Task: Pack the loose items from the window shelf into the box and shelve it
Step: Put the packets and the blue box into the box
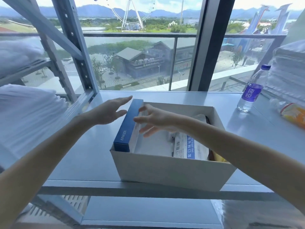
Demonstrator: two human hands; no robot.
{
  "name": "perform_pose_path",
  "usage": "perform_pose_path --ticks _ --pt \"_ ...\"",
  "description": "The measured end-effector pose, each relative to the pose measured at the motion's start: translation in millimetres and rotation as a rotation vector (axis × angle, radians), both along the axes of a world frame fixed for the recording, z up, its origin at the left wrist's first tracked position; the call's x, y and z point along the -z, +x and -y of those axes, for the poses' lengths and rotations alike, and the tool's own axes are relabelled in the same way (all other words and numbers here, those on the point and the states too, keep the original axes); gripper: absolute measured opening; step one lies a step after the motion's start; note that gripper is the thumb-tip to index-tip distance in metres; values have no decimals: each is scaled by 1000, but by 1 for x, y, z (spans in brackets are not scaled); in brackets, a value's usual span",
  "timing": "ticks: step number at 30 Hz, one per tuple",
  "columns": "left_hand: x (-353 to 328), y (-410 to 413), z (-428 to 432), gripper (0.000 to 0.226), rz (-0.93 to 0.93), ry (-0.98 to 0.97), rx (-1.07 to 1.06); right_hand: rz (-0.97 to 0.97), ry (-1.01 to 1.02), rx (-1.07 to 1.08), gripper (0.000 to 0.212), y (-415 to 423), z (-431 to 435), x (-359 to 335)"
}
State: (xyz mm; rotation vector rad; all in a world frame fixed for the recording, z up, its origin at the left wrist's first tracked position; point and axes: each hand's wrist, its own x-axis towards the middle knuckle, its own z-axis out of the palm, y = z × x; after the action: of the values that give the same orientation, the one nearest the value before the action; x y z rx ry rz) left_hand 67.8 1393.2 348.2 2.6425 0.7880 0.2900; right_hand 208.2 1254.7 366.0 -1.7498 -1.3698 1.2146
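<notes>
Fingers (125, 98) of the left hand (109, 111) are straight and loosely spread, holding nothing. The palm is turned toward the blue carton (127, 126) just left of centre in the frame. The right hand (156, 119) comes in from the lower right, its fingers (142, 120) also spread wide and slightly bent, at the carton's other face. Neither hand grips the carton, and I cannot tell whether any fingertip touches it.

The blue carton stands on its long edge inside the white box (165, 172), against the box's left wall, with its top edge above the rim. The white box sits open at the centre of the frame on the grey shelf (85, 154) in front of the window. Inside it, toward the right, lies a printed white packet (189, 146) with a blue stripe. Something yellow shows in the box's lower right corner, beside the right forearm.

At the right of the frame, on the shelf and well apart from the box, a water bottle (250, 91) with a purple label stands upright. Near it an orange-labelled bottle (292, 113) lies on its side. Behind them rises a stack of folded white cloth (288, 71). White bedding (24, 113) fills the left edge.
</notes>
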Motion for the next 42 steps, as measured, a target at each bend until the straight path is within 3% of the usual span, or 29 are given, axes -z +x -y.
perform_pose_path --ticks 4,7,11,16,21,27,31,34,38,42 --pt "16 -11 12 47 24 -216 41 -100 -96 28 86 -4 -15 6" --pt "17 -12 22 35 57 -291 118 -120 -44 21 70 0 -13 11" --pt "16 -2 31 50 -1 -138 150 -191 -21 43 59 17 4 6" --pt "3 30 43 45 -107 -31 169 -202 -30 133 77 47 16 6" --pt "5 42 38 46 -240 44 209 -169 -43 140 83 50 15 14" --pt "10 14 15 40 -269 189 83 -154 -27 93 84 22 -10 30" --pt "22 -9 14 42 -30 -65 -45 -108 5 94 86 7 -21 41" --pt "27 -10 23 57 174 -260 -62 -233 -54 68 93 6 -19 43" --pt "29 -5 30 81 196 -515 -130 -386 -63 111 88 10 -21 41" --pt "24 -2 33 75 219 -592 -141 -279 -71 81 73 11 -21 50"
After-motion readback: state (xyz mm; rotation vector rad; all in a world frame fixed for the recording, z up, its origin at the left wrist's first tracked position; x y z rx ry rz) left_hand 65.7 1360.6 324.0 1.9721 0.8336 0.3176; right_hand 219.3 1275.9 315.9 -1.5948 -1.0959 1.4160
